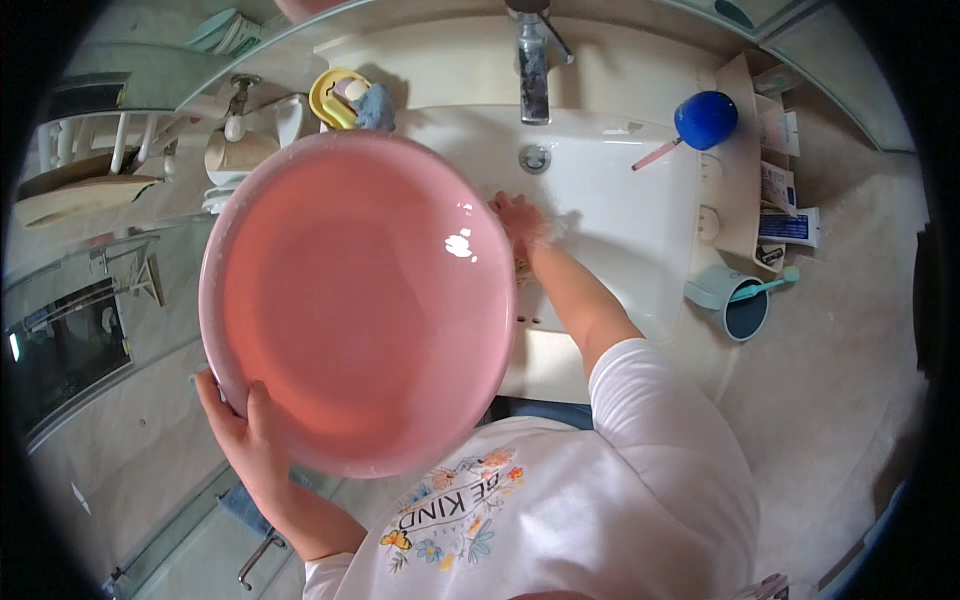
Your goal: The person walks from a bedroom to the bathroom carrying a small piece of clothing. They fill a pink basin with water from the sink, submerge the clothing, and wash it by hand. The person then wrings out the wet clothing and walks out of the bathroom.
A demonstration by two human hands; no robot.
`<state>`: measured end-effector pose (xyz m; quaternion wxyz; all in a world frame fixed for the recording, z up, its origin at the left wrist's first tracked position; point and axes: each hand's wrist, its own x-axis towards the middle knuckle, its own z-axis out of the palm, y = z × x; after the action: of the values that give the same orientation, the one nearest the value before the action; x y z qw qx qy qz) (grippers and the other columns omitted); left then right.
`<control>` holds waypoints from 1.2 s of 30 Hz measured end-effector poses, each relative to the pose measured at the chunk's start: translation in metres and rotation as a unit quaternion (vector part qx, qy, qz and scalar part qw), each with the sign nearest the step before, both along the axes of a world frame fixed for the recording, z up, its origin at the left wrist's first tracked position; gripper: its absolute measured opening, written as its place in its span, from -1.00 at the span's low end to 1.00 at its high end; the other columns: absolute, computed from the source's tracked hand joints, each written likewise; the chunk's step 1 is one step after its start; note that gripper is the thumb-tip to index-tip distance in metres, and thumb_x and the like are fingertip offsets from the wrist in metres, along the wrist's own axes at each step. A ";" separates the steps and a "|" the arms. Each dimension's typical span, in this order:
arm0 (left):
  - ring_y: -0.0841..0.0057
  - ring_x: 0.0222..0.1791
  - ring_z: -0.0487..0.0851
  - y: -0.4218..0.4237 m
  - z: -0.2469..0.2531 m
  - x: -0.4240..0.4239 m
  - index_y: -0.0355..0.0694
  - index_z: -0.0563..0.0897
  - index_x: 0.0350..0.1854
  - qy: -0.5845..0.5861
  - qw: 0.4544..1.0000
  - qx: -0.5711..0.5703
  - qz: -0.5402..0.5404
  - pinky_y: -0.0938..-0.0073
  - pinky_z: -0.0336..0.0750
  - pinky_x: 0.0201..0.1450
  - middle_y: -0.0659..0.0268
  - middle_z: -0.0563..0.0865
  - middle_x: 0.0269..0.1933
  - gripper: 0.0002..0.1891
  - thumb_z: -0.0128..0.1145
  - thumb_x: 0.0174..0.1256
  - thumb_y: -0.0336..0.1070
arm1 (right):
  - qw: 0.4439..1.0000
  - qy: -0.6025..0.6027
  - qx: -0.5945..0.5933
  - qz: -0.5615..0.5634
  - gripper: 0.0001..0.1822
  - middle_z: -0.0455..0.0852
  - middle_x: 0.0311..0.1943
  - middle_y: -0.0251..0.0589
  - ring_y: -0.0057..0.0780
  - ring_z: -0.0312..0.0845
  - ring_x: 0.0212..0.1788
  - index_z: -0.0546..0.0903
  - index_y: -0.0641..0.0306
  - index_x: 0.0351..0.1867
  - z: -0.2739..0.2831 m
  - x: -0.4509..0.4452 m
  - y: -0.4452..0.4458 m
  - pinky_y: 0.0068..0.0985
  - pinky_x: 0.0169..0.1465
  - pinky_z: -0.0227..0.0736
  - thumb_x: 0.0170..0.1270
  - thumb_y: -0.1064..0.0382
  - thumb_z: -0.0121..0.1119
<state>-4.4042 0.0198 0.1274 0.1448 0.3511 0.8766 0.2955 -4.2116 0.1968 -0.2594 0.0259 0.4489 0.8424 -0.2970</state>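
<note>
My left hand (pixel 251 442) grips the lower left rim of a pink plastic basin (pixel 352 300), thumb over the edge and fingers behind it. The basin is raised over the left part of a white washbasin (pixel 615 217), its inside facing the camera. My right hand (pixel 521 225) is down in the washbasin, beside the pink basin's right rim and below the drain (pixel 535 159). Its fingers are spread and partly blurred; the pink rim covers part of what lies by them. Above the drain stands a metal faucet (pixel 534 75).
Right of the washbasin are a blue cup (pixel 706 120), a pink-handled item (pixel 655 154), a wall rack (pixel 739 165) with tubes, and a grey cup (pixel 742 311) with a toothbrush (pixel 765 286). A yellow dish (pixel 330 101) with a blue scrubber (pixel 375 106) sits at upper left.
</note>
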 end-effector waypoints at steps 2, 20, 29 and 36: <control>0.60 -0.22 0.34 -0.008 -0.001 -0.006 -0.29 0.38 -0.10 0.037 0.999 0.010 -0.006 0.64 0.27 -0.06 0.34 0.44 -0.23 -0.75 -0.02 0.16 -0.46 | 0.997 0.032 -0.037 -0.054 -0.69 0.48 0.00 -0.20 -0.04 0.39 0.11 0.53 0.14 -0.17 -0.001 -0.003 0.016 -0.16 -0.02 0.44 0.09 0.08 0.14; 0.62 -0.07 0.37 -0.062 -0.010 -0.041 -0.32 0.35 0.09 -0.064 0.990 0.080 0.096 0.65 0.22 0.07 0.33 0.45 -0.08 -0.65 0.01 0.24 -0.47 | 0.991 0.050 0.050 0.115 -0.69 0.60 -0.06 -0.13 -0.12 0.54 -0.04 0.59 0.08 -0.13 -0.003 0.008 -0.034 -0.22 -0.03 0.41 0.09 0.09 0.14; 0.59 -0.10 0.37 -0.066 -0.015 -0.050 -0.31 0.36 0.04 -0.096 0.986 0.090 0.103 0.64 0.21 0.06 0.33 0.46 -0.10 -0.69 -0.01 0.24 -0.46 | 0.992 0.116 0.028 -0.039 -0.74 0.58 -0.04 -0.17 -0.15 0.50 -0.05 0.63 0.15 -0.25 0.030 -0.001 0.007 -0.19 0.04 0.41 0.08 0.09 0.17; 0.58 -0.08 0.37 -0.070 -0.017 -0.057 -0.33 0.35 0.05 -0.093 0.988 0.091 0.089 0.64 0.22 0.06 0.32 0.45 -0.06 -0.68 -0.01 0.25 -0.46 | 0.991 0.108 0.077 -0.010 -0.68 0.53 -0.01 -0.17 -0.10 0.36 0.03 0.61 0.19 -0.21 0.028 0.097 -0.023 -0.10 0.17 0.20 -0.02 0.12 0.18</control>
<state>-4.4608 -0.0499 0.1099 0.1664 0.2548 0.8565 0.4169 -4.1145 0.1741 -0.2316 -0.1034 0.4230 0.8561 -0.2781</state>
